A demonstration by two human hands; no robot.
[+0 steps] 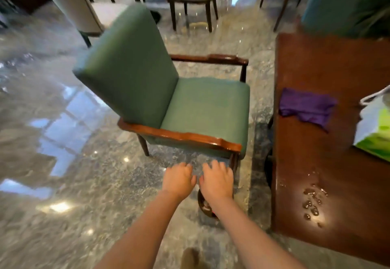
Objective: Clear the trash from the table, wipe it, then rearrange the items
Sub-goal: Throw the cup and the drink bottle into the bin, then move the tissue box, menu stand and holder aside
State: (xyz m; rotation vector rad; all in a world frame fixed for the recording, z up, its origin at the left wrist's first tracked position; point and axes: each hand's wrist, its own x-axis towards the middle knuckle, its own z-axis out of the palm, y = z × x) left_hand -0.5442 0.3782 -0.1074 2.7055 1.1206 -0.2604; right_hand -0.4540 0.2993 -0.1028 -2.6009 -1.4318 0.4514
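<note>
The dark wooden table [306,163] runs along the right. A purple cloth [306,108] lies crumpled on it near the left edge. Spilled water drops [312,203] glisten on its near corner. A white and green paper bag [375,129] stands at the right border, partly cut off. My left hand [178,179] and my right hand [217,181] hover side by side, palms down, left of the table above the floor. Their fingers are loosely spread and nothing shows in them. Under my right wrist sits a small dark round bin [203,204], mostly hidden.
A green upholstered armchair [190,104] with wooden arms stands just beyond my hands, facing the table. More chairs [192,0] and a teal seat [346,2] stand farther back on the glossy marble floor [73,163].
</note>
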